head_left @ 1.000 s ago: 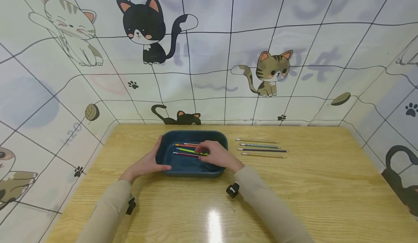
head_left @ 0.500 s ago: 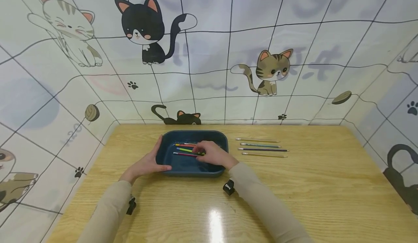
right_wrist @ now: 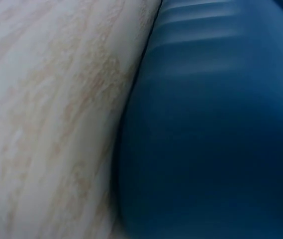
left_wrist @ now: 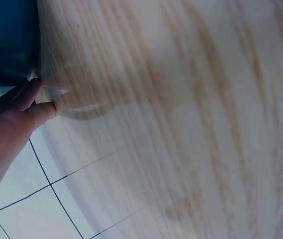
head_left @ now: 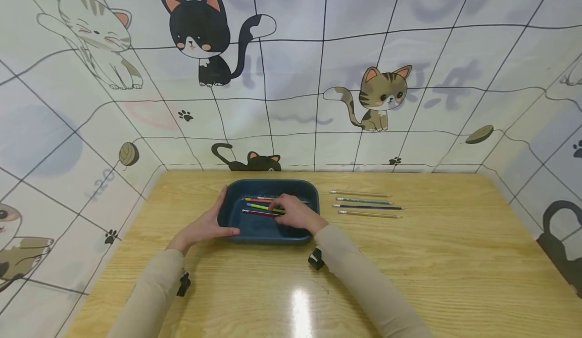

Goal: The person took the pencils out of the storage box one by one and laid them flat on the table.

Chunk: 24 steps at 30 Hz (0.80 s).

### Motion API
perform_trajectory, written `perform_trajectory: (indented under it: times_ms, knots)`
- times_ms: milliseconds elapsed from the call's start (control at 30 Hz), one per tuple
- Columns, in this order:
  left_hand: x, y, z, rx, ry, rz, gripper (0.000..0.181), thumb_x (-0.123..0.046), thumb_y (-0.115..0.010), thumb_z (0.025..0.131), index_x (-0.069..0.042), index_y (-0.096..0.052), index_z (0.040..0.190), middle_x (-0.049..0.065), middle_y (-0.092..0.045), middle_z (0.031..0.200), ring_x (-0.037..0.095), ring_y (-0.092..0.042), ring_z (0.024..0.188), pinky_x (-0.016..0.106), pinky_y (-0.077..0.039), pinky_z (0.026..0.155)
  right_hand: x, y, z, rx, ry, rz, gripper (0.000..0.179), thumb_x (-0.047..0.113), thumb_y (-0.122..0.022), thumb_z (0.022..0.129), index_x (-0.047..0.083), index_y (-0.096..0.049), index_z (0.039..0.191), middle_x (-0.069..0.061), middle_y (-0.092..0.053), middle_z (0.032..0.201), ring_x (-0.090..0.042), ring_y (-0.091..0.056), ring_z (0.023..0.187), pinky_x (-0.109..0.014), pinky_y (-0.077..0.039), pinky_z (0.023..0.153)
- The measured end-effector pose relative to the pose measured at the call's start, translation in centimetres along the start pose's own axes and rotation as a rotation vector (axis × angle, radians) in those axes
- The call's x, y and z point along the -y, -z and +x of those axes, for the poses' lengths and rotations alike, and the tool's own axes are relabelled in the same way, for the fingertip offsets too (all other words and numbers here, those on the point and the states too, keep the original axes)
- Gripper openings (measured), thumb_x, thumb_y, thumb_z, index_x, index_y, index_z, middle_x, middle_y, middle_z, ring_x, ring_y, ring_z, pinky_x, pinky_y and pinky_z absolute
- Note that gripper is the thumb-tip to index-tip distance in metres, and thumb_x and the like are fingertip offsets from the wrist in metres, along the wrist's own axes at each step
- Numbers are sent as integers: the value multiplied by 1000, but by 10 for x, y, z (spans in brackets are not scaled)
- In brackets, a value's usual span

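Note:
A dark blue rectangular tray (head_left: 268,240) stands on the table with several pencils lying in it. My left hand (head_left: 204,227) holds its left end, fingers along the outer wall and thumb over the near rim. In the left wrist view, left fingertips (left_wrist: 29,93) meet the tray's lower edge (left_wrist: 9,55). My right hand (head_left: 295,212) reaches in, with curled fingers pinching a lime green pencil (head_left: 259,206). A dark red pencil (head_left: 256,212) lies just below it; an orange one (head_left: 254,200) lies above. The right wrist view shows only the tray's outer wall (right_wrist: 206,124) and tabletop.
Right of the tray, a row of pencils lies roughly parallel: a yellow one (head_left: 359,194) farthest back, a teal one (head_left: 364,201), a dark one (head_left: 368,207) and another yellow one (head_left: 370,214) nearest. A cat-printed cloth (head_left: 291,115) rises behind the wooden table (head_left: 254,292).
My right hand has shifted slightly left inside the tray, and its forearm has come left with it. The left hand keeps its place on the tray.

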<state>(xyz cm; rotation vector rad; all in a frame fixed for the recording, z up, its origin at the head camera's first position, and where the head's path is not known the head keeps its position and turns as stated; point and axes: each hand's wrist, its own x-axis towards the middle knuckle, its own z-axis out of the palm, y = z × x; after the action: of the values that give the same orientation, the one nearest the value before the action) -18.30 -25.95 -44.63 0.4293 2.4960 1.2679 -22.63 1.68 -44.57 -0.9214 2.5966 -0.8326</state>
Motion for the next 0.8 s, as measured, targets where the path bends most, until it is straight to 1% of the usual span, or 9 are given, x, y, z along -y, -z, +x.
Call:
perform_trajectory:
  times_ms: [133, 267, 433, 533, 700, 800]
  knots:
    - [0, 2, 1, -6, -1, 10, 124, -31, -82, 76, -18, 12, 155, 22, 3, 158, 45, -10, 141, 61, -14, 109, 0, 2, 2, 8, -1, -30, 24, 7, -70, 87, 7, -69, 111, -14, -59, 116, -27, -55, 103, -40, -44, 91]
    - [-1, 4, 2, -6, -4, 19, 124, -32, -82, 76, -18, 13, 154, 22, 4, 159, 45, -8, 141, 61, -13, 109, 1, 3, 4, 15, -24, -65, 22, 8, -71, 87, 8, -71, 109, -13, -60, 116, -26, -55, 104, -40, -45, 92]
    - [1, 5, 4, -9, -11, 36, 124, -35, -81, 77, -16, 13, 154, 21, 5, 159, 45, -8, 141, 62, -13, 109, 1, 1, 7, 5, -48, -110, 14, 10, -73, 87, 10, -71, 100, -9, -61, 108, -21, -54, 94, -37, -46, 87]
    - [3, 5, 4, -12, -1, 34, 123, -37, -81, 78, -19, 14, 154, 21, 6, 159, 45, -8, 141, 61, -13, 109, 2, 0, 8, 0, -65, -122, 9, 12, -73, 86, 11, -70, 95, -7, -60, 106, -20, -53, 91, -36, -46, 84]
    - [5, 3, 3, -10, 5, 28, 124, -38, -81, 77, -19, 13, 154, 22, 5, 159, 46, -10, 141, 62, -14, 109, 3, -3, 7, 0, -106, -144, 7, 14, -75, 86, 12, -69, 89, -5, -58, 102, -19, -52, 88, -36, -47, 82]
    - [5, 1, 2, -11, 3, 23, 124, -35, -82, 76, -17, 12, 155, 21, 4, 159, 46, -11, 140, 62, -15, 108, 2, -5, 6, -2, -121, -156, 7, 14, -75, 85, 14, -68, 86, -3, -56, 98, -18, -51, 86, -35, -47, 80]
